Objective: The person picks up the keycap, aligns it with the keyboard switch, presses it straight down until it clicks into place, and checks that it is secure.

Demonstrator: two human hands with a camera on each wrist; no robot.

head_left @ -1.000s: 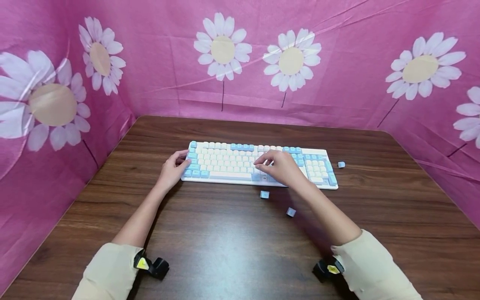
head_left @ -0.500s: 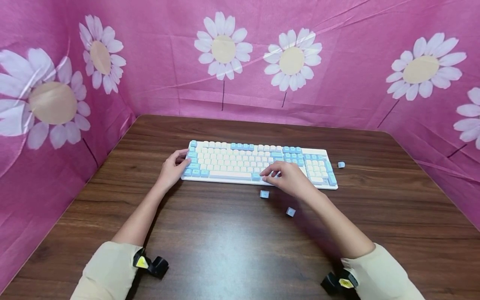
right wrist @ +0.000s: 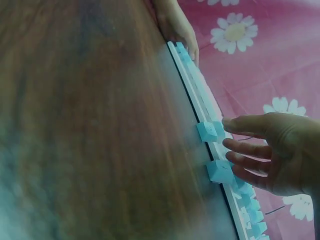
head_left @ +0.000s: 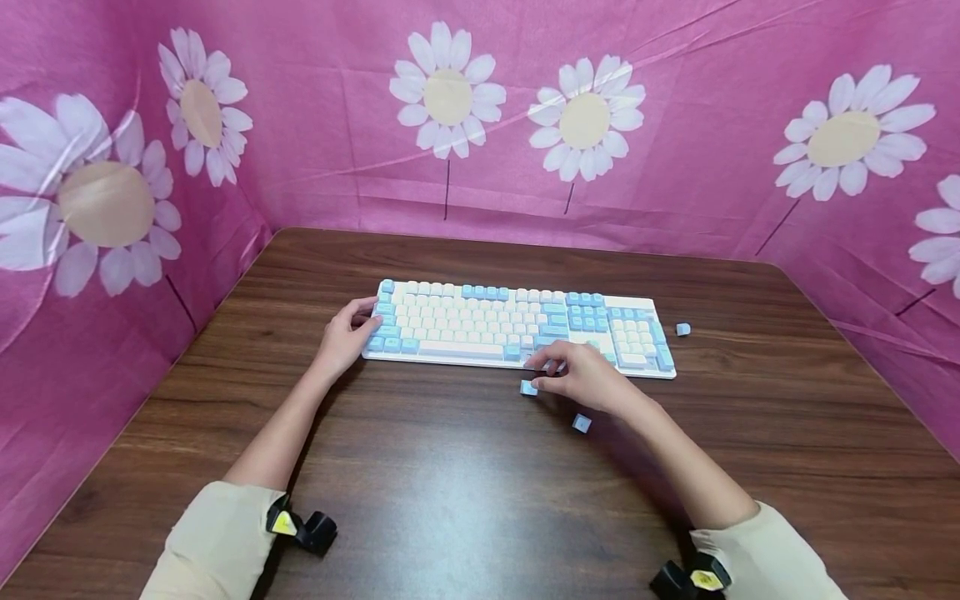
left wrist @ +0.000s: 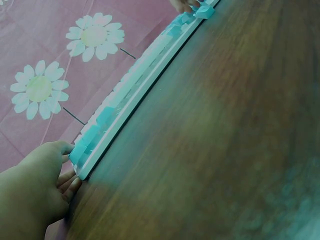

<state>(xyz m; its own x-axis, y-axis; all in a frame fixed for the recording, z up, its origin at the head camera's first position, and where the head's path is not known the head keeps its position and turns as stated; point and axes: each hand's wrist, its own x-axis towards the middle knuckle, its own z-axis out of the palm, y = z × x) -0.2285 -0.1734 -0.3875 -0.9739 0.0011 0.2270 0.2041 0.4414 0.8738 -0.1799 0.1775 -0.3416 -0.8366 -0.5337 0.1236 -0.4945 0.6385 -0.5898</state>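
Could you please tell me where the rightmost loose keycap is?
In the head view, the rightmost loose keycap lies on the brown table, just off the right end of the keyboard, not touching it.

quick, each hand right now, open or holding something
Left hand: holding the left end of the keyboard.
Right hand: open, nothing visibly held, close to a loose keycap.

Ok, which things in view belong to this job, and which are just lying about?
Seemingly part of the job:
keyboard, with the left hand at its left end
keycap by the right hand
keycap nearest the person
keycap right of the keyboard
right hand

Seemingly just surroundings or gear:
table
pink flowered cloth
left black wrist device
right black wrist device
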